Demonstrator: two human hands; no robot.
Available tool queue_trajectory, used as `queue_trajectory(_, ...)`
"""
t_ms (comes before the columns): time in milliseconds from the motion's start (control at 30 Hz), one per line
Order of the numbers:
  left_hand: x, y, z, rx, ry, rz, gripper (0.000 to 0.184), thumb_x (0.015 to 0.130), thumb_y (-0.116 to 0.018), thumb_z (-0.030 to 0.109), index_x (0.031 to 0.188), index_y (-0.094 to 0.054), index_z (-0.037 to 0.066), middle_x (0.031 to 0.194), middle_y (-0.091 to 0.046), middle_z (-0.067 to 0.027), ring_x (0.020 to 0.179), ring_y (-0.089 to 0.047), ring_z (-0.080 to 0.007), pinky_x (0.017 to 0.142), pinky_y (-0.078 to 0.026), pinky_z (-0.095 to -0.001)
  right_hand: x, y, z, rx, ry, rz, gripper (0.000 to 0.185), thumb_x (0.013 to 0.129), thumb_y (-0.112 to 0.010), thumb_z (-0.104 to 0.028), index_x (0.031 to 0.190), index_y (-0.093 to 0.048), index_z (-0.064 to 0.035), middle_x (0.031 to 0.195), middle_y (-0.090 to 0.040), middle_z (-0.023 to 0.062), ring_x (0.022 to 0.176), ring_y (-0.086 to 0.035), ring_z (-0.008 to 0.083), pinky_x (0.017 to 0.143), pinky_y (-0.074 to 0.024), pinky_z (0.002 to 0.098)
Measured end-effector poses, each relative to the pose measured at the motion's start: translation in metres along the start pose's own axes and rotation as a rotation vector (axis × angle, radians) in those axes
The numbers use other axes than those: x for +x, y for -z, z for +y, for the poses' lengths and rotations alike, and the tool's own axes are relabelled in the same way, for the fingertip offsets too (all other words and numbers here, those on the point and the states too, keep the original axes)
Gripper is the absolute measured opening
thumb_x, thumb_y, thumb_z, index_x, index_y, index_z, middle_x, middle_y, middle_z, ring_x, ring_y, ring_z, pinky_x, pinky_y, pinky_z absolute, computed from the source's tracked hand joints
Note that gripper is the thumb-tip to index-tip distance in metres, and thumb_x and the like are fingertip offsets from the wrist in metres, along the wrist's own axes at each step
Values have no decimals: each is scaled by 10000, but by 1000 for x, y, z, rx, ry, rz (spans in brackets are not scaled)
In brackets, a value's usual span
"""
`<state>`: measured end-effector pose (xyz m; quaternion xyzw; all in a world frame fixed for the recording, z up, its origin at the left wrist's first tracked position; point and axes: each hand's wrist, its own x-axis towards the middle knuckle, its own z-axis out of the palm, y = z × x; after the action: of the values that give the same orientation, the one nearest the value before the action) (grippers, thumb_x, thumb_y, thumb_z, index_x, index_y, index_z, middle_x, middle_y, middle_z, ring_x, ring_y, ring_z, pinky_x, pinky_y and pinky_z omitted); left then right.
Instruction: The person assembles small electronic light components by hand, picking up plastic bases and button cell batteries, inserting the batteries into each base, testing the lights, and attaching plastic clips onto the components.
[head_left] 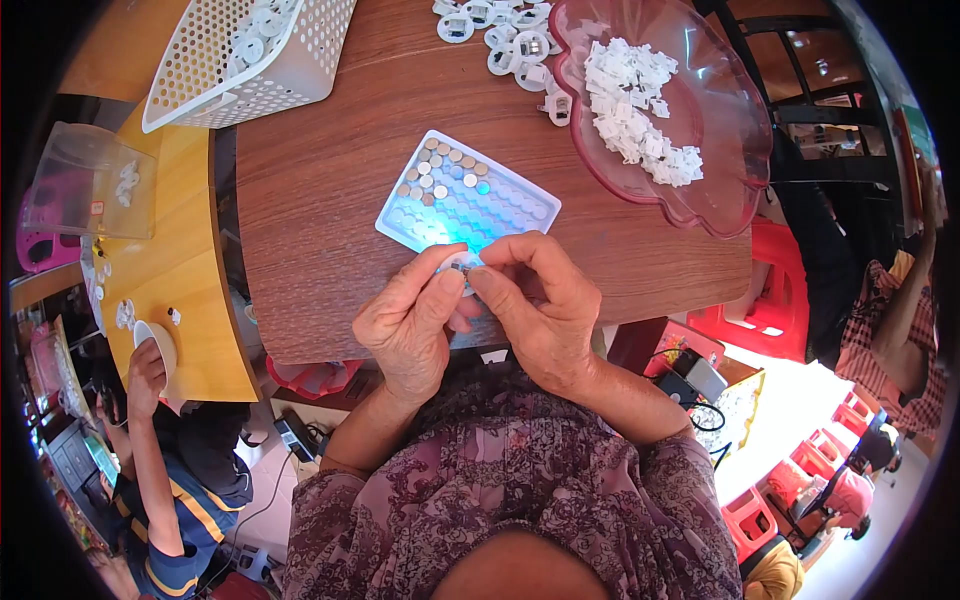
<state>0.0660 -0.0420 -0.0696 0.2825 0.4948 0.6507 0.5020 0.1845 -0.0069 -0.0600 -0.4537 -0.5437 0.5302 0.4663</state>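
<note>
Between my two hands is a small round white disc (459, 262) with tiny electronic parts on its face, and a blue glow falls beside it. My left hand (408, 325) is closed, pinching the disc's left side between thumb and forefinger. On its other side, the thumb and forefinger of my right hand (545, 310) are pressed together at the edge. Just beyond my fingers lies a white plastic tray (520, 215) with rows of round pockets. Several coin cells (424, 168) sit in its far and left pockets, and blue light spills across its near part.
A pink scalloped bowl (715, 150) holds small white plastic pieces (630, 90). Similar round discs (530, 45) are heaped beside it. A white perforated basket (310, 80) stands at the far left. At the yellow table (190, 290), another person's hand (147, 375) touches a white bowl (158, 340).
</note>
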Motion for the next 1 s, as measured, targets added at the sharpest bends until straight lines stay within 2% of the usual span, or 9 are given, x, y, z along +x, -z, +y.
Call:
queue_trajectory(133, 1, 1, 1, -20, 12, -29, 235, 876, -594, 37, 1082, -607, -75, 916, -645, -125, 610, -592, -105, 486, -465, -194, -1, 5, -6, 9, -24, -45, 138, 840, -618, 36, 962, -555, 22, 828, -586, 15, 754, -557, 54, 649, -467, 192)
queue_trajectory(233, 2, -1, 4, -90, 80, -55, 245, 888, -583, 56, 1093, -598, -77, 922, -642, -132, 629, -596, -117, 496, -471, -204, 0, 7, -8, 56, -58, -47, 124, 845, -610, 36, 956, -556, 21, 825, -594, 20, 741, -566, 57, 642, -470, 192)
queue_trajectory(300, 1, -1, 2, -68, 85, -55, 254, 899, -574, 77, 1098, -593, -80, 927, -638, -140, 634, -594, -128, 502, -471, -215, 1, 7, -11, 150, -168, -69, 116, 851, -605, 32, 954, -553, 22, 814, -599, 29, 719, -575, 60, 629, -472, 191)
queue_trajectory(333, 1, -1, 1, -74, 87, -66, 254, 899, -574, 77, 1098, -593, -80, 927, -638, -140, 634, -594, -128, 502, -471, -215, 1, 7, -9, 144, -164, -60, 116, 851, -605, 32, 954, -553, 22, 814, -599, 29, 719, -575, 60, 629, -472, 191)
queue_trajectory(400, 2, 2, 0, -73, 85, -67, 259, 906, -567, 95, 1092, -593, -82, 919, -635, -144, 610, -582, -132, 498, -467, -219, 1, 5, -3, 163, -127, -40, 100, 834, -602, 45, 908, -540, 18, 765, -588, 54, 629, -581, 69, 532, -469, 221)
queue_trajectory(633, 5, 0, 3, -202, 153, -103, 257, 917, -547, 103, 1090, -593, -82, 893, -636, -140, 585, -566, -133, 488, -464, -231, 1, 5, -5, 187, -142, -39, 98, 833, -606, 33, 903, -540, 17, 745, -586, 49, 627, -584, 73, 529, -469, 223)
queue_trajectory(833, 2, -2, 0, -69, 117, -27, 225, 902, -560, 60, 1070, -601, -85, 877, -640, -129, 553, -555, -105, 459, -443, -207, 0, 5, -2, 130, -121, -38, 99, 829, -615, 25, 898, -545, 9, 750, -587, 52, 630, -582, 75, 538, -468, 223)
queue_trajectory(900, 1, -4, 1, 14, 41, -5, 203, 890, -559, 17, 1059, -605, -87, 857, -641, -117, 540, -552, -87, 449, -424, -185, -2, 5, 2, 63, -67, -57, 122, 848, -609, 39, 955, -553, 21, 812, -591, 15, 728, -559, 42, 612, -456, 178)
queue_trajectory(1000, 0, 0, -1, 59, -20, -24, 194, 885, -551, -8, 1053, -607, -87, 842, -639, -110, 539, -556, -83, 442, -408, -173, -3, 5, -3, 96, -90, -72, 107, 842, -619, 36, 932, -566, 17, 809, -584, 1, 728, -543, 34, 607, -442, 172)
